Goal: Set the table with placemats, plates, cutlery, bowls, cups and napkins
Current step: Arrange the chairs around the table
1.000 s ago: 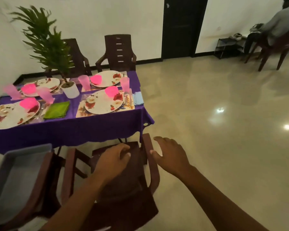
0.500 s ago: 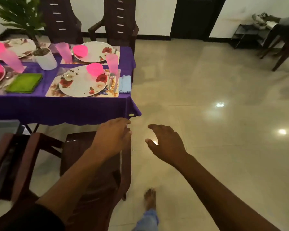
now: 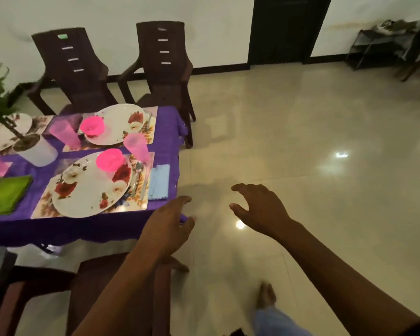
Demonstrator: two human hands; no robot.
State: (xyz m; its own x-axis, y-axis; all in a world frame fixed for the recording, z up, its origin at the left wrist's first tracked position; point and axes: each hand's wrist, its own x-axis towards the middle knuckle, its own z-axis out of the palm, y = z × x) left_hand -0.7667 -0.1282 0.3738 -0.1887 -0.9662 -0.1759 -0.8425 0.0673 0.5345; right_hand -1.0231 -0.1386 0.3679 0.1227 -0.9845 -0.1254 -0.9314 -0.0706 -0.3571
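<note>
left hand (image 3: 166, 226), right hand (image 3: 258, 208), loosely spread, empty

dim room, floor (image 3: 301, 166) glare, soft blur

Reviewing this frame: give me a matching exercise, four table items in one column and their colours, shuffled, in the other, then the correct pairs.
Items:
1. tablecloth
2. napkin beside the nearest plate
3. napkin at the left edge
4. bowl on the nearest plate

Colours:
A. green
B. pink
C. purple
D. light blue

Pairs: 1-C, 2-D, 3-A, 4-B
</note>
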